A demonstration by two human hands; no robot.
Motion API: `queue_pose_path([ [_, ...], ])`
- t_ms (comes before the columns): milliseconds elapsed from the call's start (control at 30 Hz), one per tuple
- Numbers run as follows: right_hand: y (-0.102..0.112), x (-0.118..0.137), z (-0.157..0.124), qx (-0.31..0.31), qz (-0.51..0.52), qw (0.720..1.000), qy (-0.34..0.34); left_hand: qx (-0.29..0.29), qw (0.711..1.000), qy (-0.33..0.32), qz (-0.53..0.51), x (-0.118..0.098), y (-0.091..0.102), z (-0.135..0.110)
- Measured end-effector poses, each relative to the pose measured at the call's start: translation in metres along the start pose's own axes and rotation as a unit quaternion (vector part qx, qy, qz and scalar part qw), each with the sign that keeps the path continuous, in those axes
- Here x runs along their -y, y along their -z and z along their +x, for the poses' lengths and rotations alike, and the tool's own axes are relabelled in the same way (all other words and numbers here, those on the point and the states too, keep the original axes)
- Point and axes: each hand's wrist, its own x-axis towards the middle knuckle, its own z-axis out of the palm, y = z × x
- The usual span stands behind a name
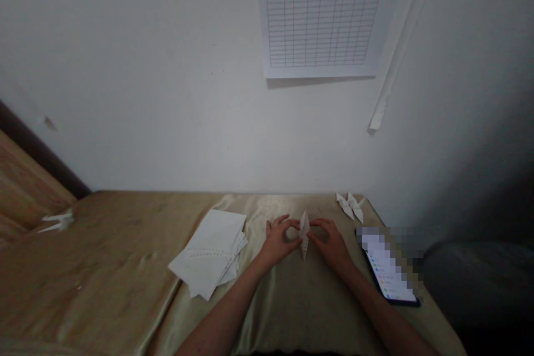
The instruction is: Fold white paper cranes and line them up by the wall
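Satin cloth (292, 300): hands (278, 242) (332, 246) pinch folded paper (304, 233), creases unclear; phone (390, 275) blurred.

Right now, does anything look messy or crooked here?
Yes. The white strip on the wall slants and stops mid-wall, as if coming loose. The paper pile is fanned out unevenly. One crane lies far left, apart from the pair by the phone. The fold held by the left hand and right hand looks tidy.

The fold (304, 233) between the left hand (278, 242) and right hand (331, 245) is white with a faint dotted line. So are the sheets (211, 253) left of them. The cloth (292, 300) beneath is glossy gold-tan. Beyond the right hand the cranes (350, 206) are white. The phone (390, 272) beside it is black-edged.
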Motion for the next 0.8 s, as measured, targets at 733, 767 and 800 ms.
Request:
queue_pose_path([
  [733,0.01,0.014,-0.001,0.128,-0.057,0.987,0.081,0.124,0.992,-0.012,0.017,0.002,0.034,0.0],
  [767,0.01,0.015,-0.001,0.13,-0.061,0.986,0.083,0.126,0.992,-0.015,0.019,0.002,0.035,-0.001],
  [800,0.01,0.015,-0.002,0.133,-0.065,0.985,0.085,0.128,0.991,-0.017,0.02,0.001,0.036,-0.001],
])
